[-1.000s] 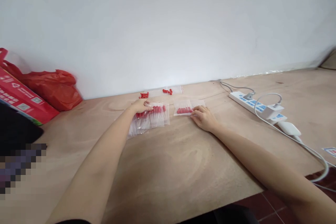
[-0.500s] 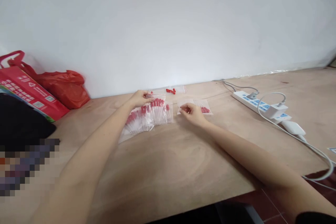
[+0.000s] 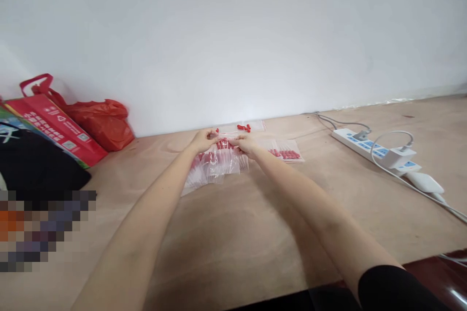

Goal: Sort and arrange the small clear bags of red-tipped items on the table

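Both hands meet at the top edge of a clear zip bag holding several thin whitish sticks with red ends. My left hand pinches the bag's upper left corner, and my right hand has its fingers closed on the upper right side. Under and left of it, more clear bags with similar red-ended contents overlap in a fan. To the right of my right hand lies another clear bag with red pieces along its near edge. Loose red pieces rest on a flat clear bag by the wall.
A white power strip with plugged-in chargers and a trailing cable lies on the wooden table at right. Red bags and a black bag stand at left. The wall borders the back.
My right hand has moved left from the bag on the right to the zip bag in my left hand and now grips its upper edge. The view has shifted slightly.
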The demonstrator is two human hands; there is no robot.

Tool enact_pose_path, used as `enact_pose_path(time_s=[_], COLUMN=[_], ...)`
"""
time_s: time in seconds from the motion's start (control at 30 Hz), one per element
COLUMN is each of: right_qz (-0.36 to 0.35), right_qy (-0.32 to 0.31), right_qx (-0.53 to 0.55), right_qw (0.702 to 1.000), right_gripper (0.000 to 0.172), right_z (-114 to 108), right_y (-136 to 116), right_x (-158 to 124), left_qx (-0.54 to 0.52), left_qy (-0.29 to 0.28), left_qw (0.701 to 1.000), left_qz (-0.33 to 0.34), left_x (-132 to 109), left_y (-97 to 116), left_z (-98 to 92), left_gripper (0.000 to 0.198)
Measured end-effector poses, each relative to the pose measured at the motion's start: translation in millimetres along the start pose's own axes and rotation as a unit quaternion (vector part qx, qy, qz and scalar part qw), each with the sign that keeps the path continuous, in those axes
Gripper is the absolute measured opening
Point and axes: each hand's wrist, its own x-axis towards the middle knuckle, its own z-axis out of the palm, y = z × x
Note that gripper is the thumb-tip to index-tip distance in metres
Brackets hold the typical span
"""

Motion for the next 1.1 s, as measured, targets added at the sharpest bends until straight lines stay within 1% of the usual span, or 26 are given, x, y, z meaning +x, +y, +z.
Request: enact_pose_path(time_s=[0.07,0.1,0.13,0.17,0.2,0.23,0.3,0.37,0.4,0.47,0.57,0.67,0.73,0.83,0.93,1.03,1.1], right_qz=[0.021,0.027,0.027,0.020,-0.004,-0.038,-0.099,-0.143,-0.167,-0.222,-0.277,-0.313,-0.337,-0.366,-0.386,-0.397,-0.397], right_qy=[-0.016,-0.023,-0.025,-0.035,-0.042,-0.048,-0.052,-0.044,-0.042,-0.051,-0.086,-0.105,-0.097,-0.078,-0.067,-0.054,-0.041], right_qx=[0.024,0.039,0.059,0.113,0.151,0.167,0.140,0.068,0.023,-0.072,-0.164,-0.239,-0.276,-0.310,-0.331,-0.349,-0.359], right_qw=[0.999,0.999,0.998,0.993,0.988,0.984,0.984,0.986,0.985,0.971,0.943,0.913,0.895,0.874,0.858,0.847,0.844], right_gripper=[0.022,0.020,0.019,0.019,0.020,0.021,0.020,0.016,0.013,0.011,0.015,0.017,0.018,0.019,0.019,0.018,0.018], right_z=[-10.8,-19.0,-28.8,-39.8,-51.3,-62.7,-82.9,-97.4,-102.4,-108.6,-112.6,-114.5,-115.2,-114.9,-112.8,-110.6,-109.9], right_y=[-7.8,-12.3,-16.7,-20.5,-23.4,-24.7,-22.0,-12.5,-6.2,7.1,22.4,29.5,31.2,31.1,28.9,26.5,25.7], right_x=[-0.5,-2.3,-5.2,-9.3,-14.5,-20.8,-36.7,-55.7,-65.7,-84.6,-106.1,-117.0,-120.0,-121.3,-121.5,-121.3,-120.9], left_qx=[-0.008,-0.011,-0.014,-0.016,-0.011,0.003,0.050,0.109,0.141,0.184,0.229,0.255,0.256,0.254,0.259,0.277,0.299], left_qy=[0.025,0.036,0.045,0.050,0.056,0.062,0.096,0.116,0.106,0.092,0.060,0.017,0.008,0.017,0.028,0.040,0.054], left_qw=[1.000,0.999,0.997,0.994,0.988,0.980,0.956,0.922,0.905,0.880,0.869,0.870,0.874,0.879,0.876,0.862,0.848], left_qz=[0.003,0.023,0.054,0.095,0.141,0.187,0.274,0.352,0.387,0.428,0.434,0.422,0.414,0.404,0.407,0.422,0.434], left_x=[-3.9,-6.9,-10.4,-14.5,-18.9,-23.8,-34.4,-45.9,-51.7,-62.4,-74.9,-82.7,-86.2,-89.8,-91.4,-91.9,-92.0], left_y=[12.6,21.5,31.2,41.0,49.8,56.8,63.0,58.0,52.2,37.8,19.6,10.7,7.5,3.8,1.8,3.3,5.4], left_z=[1.0,2.4,4.9,8.5,13.3,19.5,35.6,54.9,64.6,81.9,96.7,98.3,95.9,93.6,94.5,95.1,93.7], left_gripper=[0.048,0.045,0.043,0.039,0.035,0.031,0.021,0.012,0.009,0.008,0.015,0.020,0.019,0.019,0.019,0.020,0.022])
